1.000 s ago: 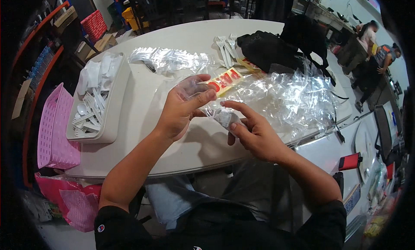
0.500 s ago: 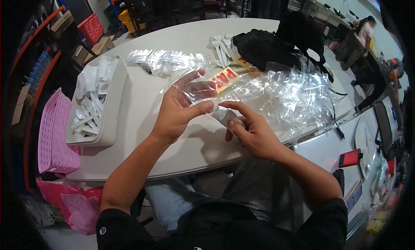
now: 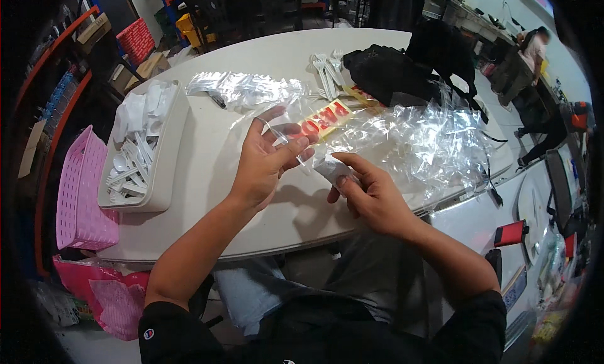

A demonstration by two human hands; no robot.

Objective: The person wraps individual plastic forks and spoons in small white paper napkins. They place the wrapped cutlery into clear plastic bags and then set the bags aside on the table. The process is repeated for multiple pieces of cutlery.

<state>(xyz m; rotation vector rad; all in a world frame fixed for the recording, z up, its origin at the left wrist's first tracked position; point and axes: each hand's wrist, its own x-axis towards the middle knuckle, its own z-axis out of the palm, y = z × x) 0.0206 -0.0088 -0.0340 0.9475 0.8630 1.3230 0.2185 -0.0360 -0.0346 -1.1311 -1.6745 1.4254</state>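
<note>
The small packet (image 3: 329, 168) is white with grey shading; the plastic film (image 3: 277, 130) toward its ten o'clock is clear and colourless. The tabletop (image 3: 211, 166) is off-white. Between twelve and one, the sticker sheet (image 3: 327, 120) repeats red patches on yellow. At nine o'clock, the basket (image 3: 82, 194) is pink, patterned with rows of slots; the bin (image 3: 165, 169) beside it is cream, its cutlery (image 3: 135, 166) white. At one, the fabric (image 3: 380, 75) is black. At ten, the carton (image 3: 135, 40) is red with pale repeating marks.

A workroom or storeroom is seen; which one cannot be told. Brown cardboard boxes (image 3: 153, 65) are kept by tall orange-edged shelves (image 3: 75, 87), a long grey counter (image 3: 478, 21) is fitted behind, and clear shiny plastic bags (image 3: 434, 144) are piled on a big white curved table (image 3: 211, 175).
</note>
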